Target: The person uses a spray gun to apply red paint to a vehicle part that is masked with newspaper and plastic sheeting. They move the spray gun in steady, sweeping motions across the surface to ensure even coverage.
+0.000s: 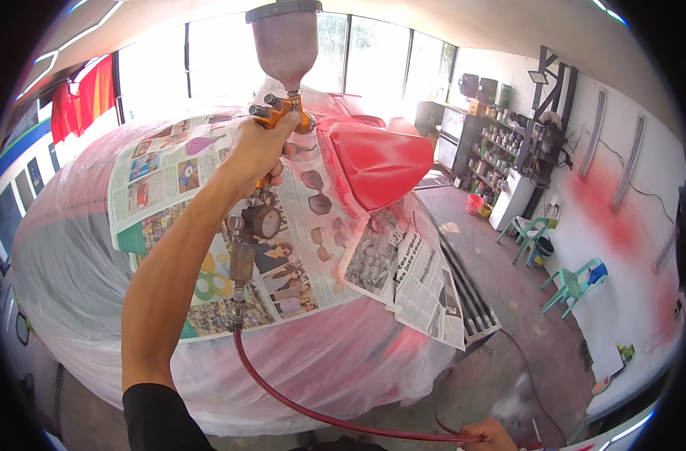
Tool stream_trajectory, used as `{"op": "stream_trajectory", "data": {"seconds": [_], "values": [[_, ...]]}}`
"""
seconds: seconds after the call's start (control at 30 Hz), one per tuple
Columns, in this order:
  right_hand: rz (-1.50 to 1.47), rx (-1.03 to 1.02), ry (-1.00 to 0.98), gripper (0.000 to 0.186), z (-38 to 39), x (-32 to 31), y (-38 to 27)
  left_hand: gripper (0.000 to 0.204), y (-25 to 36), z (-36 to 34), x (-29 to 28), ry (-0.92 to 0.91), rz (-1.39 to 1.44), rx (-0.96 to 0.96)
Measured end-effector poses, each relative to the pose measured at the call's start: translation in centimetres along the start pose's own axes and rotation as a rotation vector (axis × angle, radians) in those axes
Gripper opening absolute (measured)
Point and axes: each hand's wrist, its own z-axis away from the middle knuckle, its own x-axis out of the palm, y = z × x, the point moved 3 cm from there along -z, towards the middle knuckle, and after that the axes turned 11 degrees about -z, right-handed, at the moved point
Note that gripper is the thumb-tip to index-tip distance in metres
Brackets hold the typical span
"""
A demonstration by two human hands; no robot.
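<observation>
My left hand [261,154] is closed around the handle of an orange spray gun [268,113]. A grey paint cup [285,45] stands upright on the gun. Below the handle hang a round gauge [266,222] and a metal fitting, joined to a dark red air hose [298,406]. Low at the right edge of my body, my right hand [489,436] is closed on that hose. Just right of the gun is a glossy red painted panel [380,165], apart from it. Newspaper sheets [170,173] surround the panel and lie under the gun.
Clear plastic sheeting [80,248] covers the large rounded body beneath the newspaper. Shelves of cans [497,146] stand at the far right. Two green plastic chairs [576,286] are near the red-stained white wall [621,218]. A red cloth [83,98] hangs far left.
</observation>
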Motion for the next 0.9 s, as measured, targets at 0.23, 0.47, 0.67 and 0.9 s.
{"op": "stream_trajectory", "data": {"seconds": [0.23,0.47,0.67,0.9], "values": [[0.160,0.075,-0.125,0.017,-0.8,-1.0,0.1,0.045,-1.2,2.2,1.6,-0.076,-0.032,-0.052],[0.081,-0.179,-0.118,0.016,-1.9,-1.2,3.1,0.039,-0.8,9.2,2.5,-0.218,0.006,-0.059],[0.123,-0.142,-0.227,0.019,-2.5,-1.1,2.1,0.038,-1.0,9.1,2.9,-0.220,-0.015,-0.059],[0.140,-0.224,-0.100,0.022,-1.9,-1.1,2.2,0.044,-0.5,3.3,2.3,-0.043,-0.036,-0.058]]}}
